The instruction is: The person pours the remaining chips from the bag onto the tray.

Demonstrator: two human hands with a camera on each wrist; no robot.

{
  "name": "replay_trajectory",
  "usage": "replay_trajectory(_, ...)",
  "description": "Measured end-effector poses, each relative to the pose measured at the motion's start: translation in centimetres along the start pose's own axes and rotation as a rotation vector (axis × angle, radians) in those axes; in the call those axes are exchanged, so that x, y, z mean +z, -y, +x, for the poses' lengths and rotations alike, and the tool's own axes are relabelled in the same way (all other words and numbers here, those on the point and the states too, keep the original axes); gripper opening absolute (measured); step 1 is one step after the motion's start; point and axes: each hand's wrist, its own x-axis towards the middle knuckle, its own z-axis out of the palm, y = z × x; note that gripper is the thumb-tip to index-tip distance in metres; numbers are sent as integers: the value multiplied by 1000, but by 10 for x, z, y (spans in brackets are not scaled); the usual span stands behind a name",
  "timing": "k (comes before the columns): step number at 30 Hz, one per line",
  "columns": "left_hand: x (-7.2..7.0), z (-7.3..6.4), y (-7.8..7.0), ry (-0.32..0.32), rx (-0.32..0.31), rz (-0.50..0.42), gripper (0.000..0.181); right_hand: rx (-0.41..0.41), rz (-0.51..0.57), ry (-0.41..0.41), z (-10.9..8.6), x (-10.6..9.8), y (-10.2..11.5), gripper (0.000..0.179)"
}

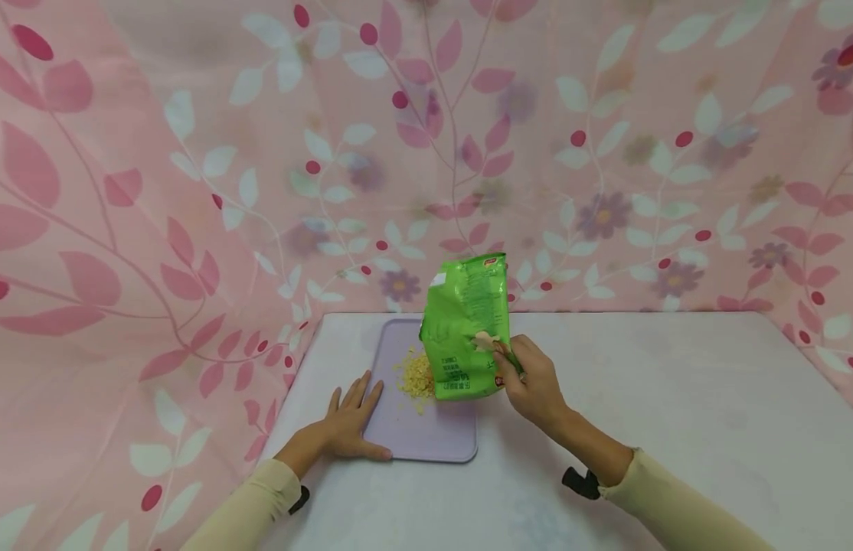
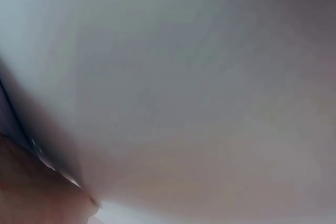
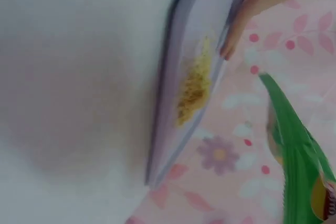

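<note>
I hold the green bag (image 1: 464, 329) in my right hand (image 1: 537, 383), raised above the desk (image 1: 640, 405) and, as the head view shows it, in front of the right part of the tray (image 1: 426, 444). The right fingers are curled and pinch the bag's side edge. The left hand (image 1: 347, 428) has its fingers spread and rests at the tray's left edge, gripping nothing. Yellow crumbs (image 1: 416, 376) lie on the tray in a loose heap.

Handling: the bag appears light, soft and slick; grip a gathered edge, since a flat face is likely to slip or crease. The crumbs look dry and brittle and probably scatter easily. The tray seems stiff; steady it by the rim.

Visibility limits: the bag hides the right side of the heap. What remains inside the bag, and which way its mouth faces, I cannot tell. The bag's print is too small to read. The left wrist view is mostly blur; the right wrist view cuts the bag off at the frame edge.
</note>
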Motion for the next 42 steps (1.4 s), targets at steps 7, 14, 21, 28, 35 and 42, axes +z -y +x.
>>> replay_trajectory(7, 3, 2, 2, 16, -1, -4, 136, 169, -40, 153, -20, 4, -13, 12)
replay_trajectory(14, 3, 2, 2, 19, -15, -4, 136, 196, -24, 223, -20, 4, -13, 6)
replay_trajectory(21, 2, 2, 2, 13, -9, -18, 136, 28, 24, 30, 1, 2, 4, 12)
replay_trajectory(28, 8, 4, 7, 8, -1, -17, 137, 107, 42, 130, -9, 11, 1, 11)
replay_trajectory(35, 2, 2, 2, 0, -1, -4, 136, 192, 9, 184, -20, 13, -4, 6)
replay_trajectory(42, 2, 1, 1, 0, -2, -7, 136, 178, 8, 171, -20, 12, -5, 8)
